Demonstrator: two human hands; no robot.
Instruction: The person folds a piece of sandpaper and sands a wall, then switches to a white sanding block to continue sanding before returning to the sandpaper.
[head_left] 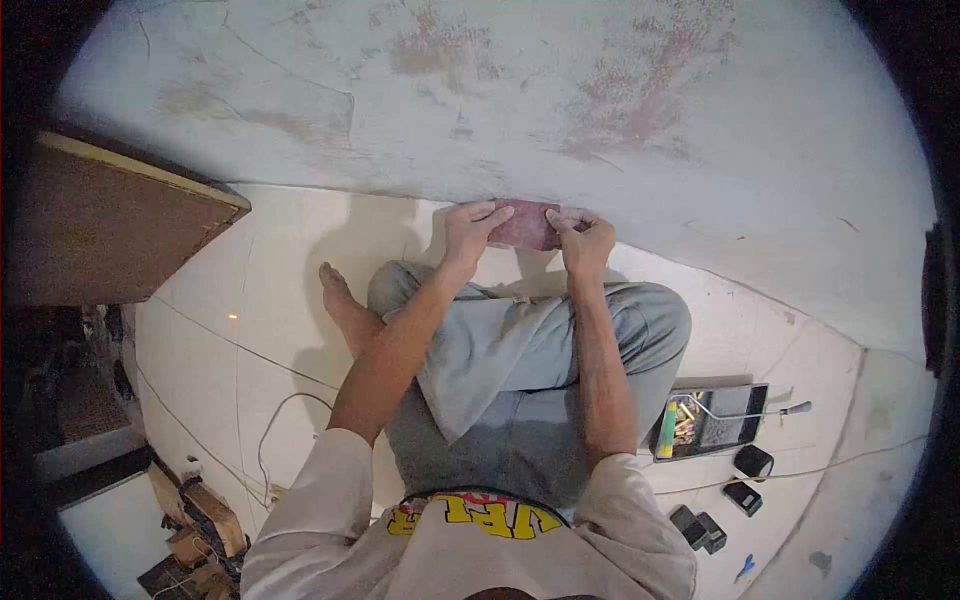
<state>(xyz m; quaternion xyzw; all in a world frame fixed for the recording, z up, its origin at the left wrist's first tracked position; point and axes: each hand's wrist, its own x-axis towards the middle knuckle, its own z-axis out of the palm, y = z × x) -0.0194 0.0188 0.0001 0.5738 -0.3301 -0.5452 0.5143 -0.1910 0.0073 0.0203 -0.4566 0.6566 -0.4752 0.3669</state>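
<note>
You wear a loose, pale greyish-beige short-sleeved T-shirt (430, 565) with yellow block lettering (480, 518) across its front, the letters edged in dark. A patch of red print (488, 498) lies just beyond the lettering, on the side towards your legs, and a thin dark curved line (455, 488) arcs around both. To either side of the lettering, wide sleeves end in plain hems. Farther out from it come your baggy grey-blue trousers (500, 340), creased, with a wide leg opening, and one bare foot (345, 305).
</note>
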